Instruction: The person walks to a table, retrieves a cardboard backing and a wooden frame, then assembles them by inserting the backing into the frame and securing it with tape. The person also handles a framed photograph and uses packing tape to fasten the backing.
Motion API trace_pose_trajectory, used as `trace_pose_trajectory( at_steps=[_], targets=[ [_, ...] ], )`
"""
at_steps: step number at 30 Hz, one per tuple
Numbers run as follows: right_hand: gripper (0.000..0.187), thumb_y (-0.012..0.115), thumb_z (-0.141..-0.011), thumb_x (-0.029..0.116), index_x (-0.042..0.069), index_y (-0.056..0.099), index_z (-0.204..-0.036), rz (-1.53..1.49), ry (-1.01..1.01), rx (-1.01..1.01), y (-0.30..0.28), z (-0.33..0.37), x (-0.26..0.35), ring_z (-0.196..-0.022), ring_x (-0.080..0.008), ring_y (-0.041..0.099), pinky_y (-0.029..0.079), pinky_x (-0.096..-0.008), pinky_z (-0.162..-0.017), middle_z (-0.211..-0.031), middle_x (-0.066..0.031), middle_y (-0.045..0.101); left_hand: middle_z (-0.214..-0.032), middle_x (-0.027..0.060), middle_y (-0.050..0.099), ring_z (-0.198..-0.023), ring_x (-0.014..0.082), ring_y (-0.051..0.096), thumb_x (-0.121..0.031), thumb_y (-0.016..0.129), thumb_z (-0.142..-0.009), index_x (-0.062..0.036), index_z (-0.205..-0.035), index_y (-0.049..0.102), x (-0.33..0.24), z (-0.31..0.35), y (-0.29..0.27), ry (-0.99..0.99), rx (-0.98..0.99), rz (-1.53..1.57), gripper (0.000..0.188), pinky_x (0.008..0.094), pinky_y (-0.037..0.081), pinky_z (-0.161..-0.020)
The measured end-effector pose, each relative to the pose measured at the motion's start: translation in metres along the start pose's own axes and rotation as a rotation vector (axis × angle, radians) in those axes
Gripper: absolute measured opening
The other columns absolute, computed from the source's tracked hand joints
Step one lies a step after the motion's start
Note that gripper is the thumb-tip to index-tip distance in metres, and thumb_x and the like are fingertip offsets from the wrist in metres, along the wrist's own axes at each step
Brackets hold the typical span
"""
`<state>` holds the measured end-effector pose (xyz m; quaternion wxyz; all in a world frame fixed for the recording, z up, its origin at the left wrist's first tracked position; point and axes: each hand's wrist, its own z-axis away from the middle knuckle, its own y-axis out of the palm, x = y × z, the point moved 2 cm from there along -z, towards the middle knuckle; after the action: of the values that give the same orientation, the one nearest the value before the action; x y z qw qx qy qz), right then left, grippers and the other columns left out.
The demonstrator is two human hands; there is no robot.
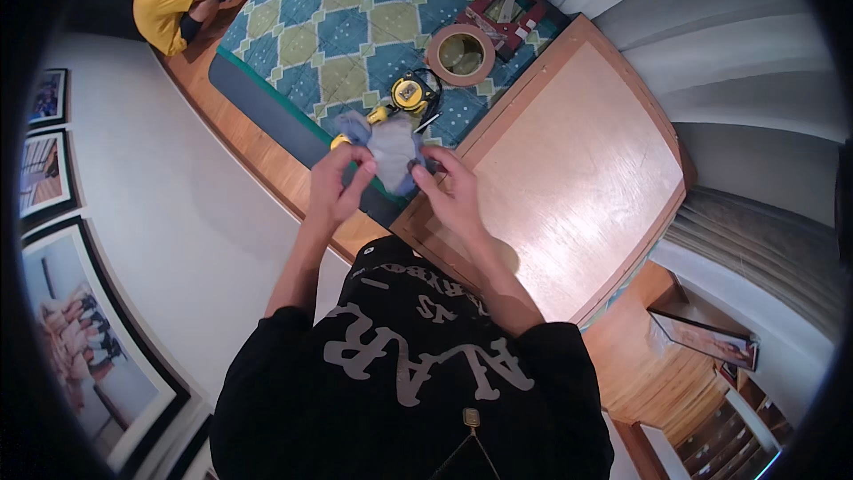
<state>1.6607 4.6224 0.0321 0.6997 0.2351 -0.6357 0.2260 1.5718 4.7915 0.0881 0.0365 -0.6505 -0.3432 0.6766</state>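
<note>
A crumpled blue-grey cloth (392, 149) with a pale middle is stretched between my two hands above the near edge of the bed. My left hand (341, 185) pinches its left side between thumb and fingers. On the opposite side my right hand (451, 185) grips the edge; a small dark spot by its fingertips is too small to make out. Just beyond the cloth lies a yellow and black tape measure (410, 92), with a dark cord or strap beside it. Partly covered by the cloth is a yellow-handled item (378, 114) whose kind is hidden.
A roll of tan tape (435, 55) and a dark red frame-like piece (531, 20) rest on the patterned bedcover (311, 9). To the right is a large wood-edged panel (569, 151). Framed pictures (44, 173) hang at left. A person in yellow (164, 13) sits far left.
</note>
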Motion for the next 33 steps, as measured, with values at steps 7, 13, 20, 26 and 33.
trace_pose_trajectory(
  at_steps=[7,13,20,26,33],
  targets=[
    [0.049,0.048,-0.098,0.029,-0.003,0.040,-0.133,-0.422,0.133,-0.085,0.119,-0.002,0.044,-0.115,-0.0189,0.048,0.036,-0.0313,-0.099,-0.126,-0.0112,0.051,-0.123,0.0153,0.045,-0.111,0.0236,0.044,-0.022,0.042,-0.097,-0.0029,-0.128,0.036,0.006,-0.005,0.003,0.026,-0.266,0.494,0.037,0.0331,0.032,-0.098],
    [0.043,0.047,-0.098,0.030,-0.003,0.049,-0.127,-0.200,0.105,-0.213,0.129,-0.033,0.040,-0.098,-0.0127,0.053,0.043,-0.0275,-0.084,-0.114,-0.0069,0.058,-0.142,0.0063,0.033,-0.130,0.0195,0.033,-0.037,0.026,-0.102,-0.0108,-0.147,0.014,0.019,0.027,0.011,-0.398,-0.080,1.054,0.053,0.0346,0.023,-0.110],
    [0.061,0.040,-0.099,0.036,0.000,0.022,-0.144,0.169,0.190,0.015,0.135,-0.045,0.008,-0.137,-0.0281,0.026,0.020,-0.0347,-0.111,-0.148,-0.0200,0.027,-0.129,0.0128,0.048,-0.117,0.0190,0.046,-0.038,0.042,-0.098,-0.0060,-0.130,0.043,0.074,-0.034,-0.023,-0.332,-0.184,0.734,0.045,0.0318,0.035,-0.099],
    [0.048,0.067,-0.079,0.025,0.003,0.049,-0.117,1.067,-0.082,-0.726,-0.005,-0.143,-0.003,-0.098,-0.0403,0.055,0.045,-0.0452,-0.085,-0.104,-0.0225,0.058,-0.124,0.0228,0.049,-0.112,0.0319,0.049,-0.045,0.051,-0.091,-0.0078,-0.112,0.062,0.105,-0.097,-0.032,-0.448,0.295,-0.304,0.044,0.0368,0.037,-0.097],
    [0.047,0.068,-0.073,0.016,-0.001,0.047,-0.111,0.804,0.090,-0.742,-0.044,-0.150,-0.020,-0.081,-0.0349,0.059,0.048,-0.0415,-0.080,-0.090,-0.0176,0.055,-0.119,0.0210,0.055,-0.111,0.0364,0.048,-0.037,0.059,-0.087,0.0006,-0.118,0.056,0.088,-0.089,-0.005,0.098,-0.128,-0.103,0.049,0.0426,0.036,-0.095]
  ],
)
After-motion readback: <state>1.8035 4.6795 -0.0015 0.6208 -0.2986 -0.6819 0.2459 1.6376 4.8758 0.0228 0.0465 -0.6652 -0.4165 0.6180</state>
